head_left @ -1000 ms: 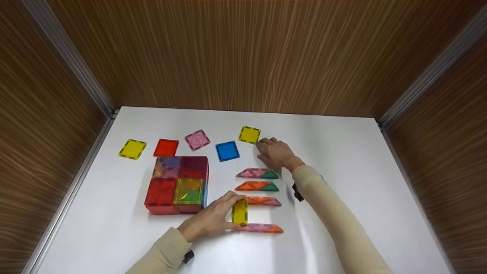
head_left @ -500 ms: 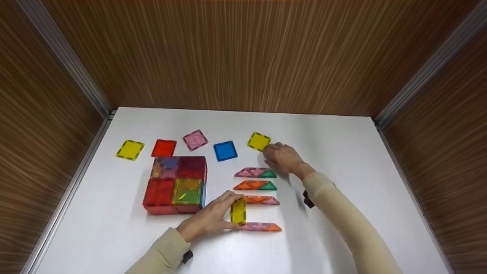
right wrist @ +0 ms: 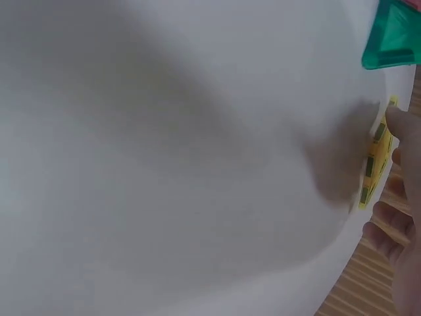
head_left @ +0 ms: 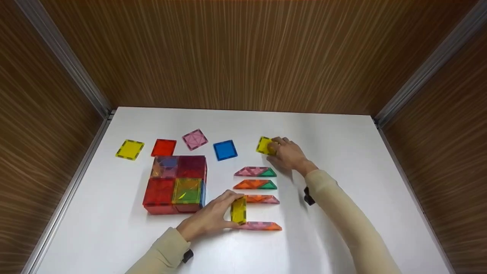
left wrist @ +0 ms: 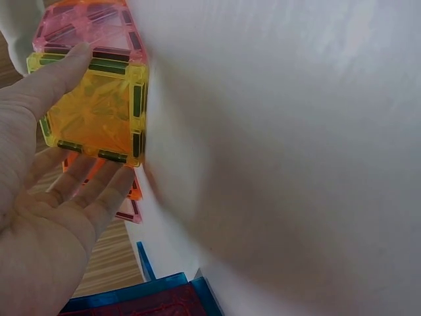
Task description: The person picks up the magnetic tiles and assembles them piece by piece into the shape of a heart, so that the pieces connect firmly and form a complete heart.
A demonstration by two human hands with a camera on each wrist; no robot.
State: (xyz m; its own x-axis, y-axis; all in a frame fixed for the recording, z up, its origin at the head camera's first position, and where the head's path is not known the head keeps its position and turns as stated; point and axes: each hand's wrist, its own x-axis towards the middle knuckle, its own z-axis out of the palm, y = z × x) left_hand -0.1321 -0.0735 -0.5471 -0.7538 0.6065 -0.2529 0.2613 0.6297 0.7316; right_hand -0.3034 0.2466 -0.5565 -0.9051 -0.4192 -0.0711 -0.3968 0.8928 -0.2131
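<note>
Fingers of the left hand pinch a yellow square tile that stands upright on its edge on the white table, between two flat strips of pink and orange triangles; the thumb sits on one edge and the fingertips on the other; the right hand, farther back, grips a second yellow tile by its edge, tilted up off the table; just left of it lie a blue tile, a pink tile, a red tile and another yellow tile; a flat block of coloured squares sits beside the left hand.
</note>
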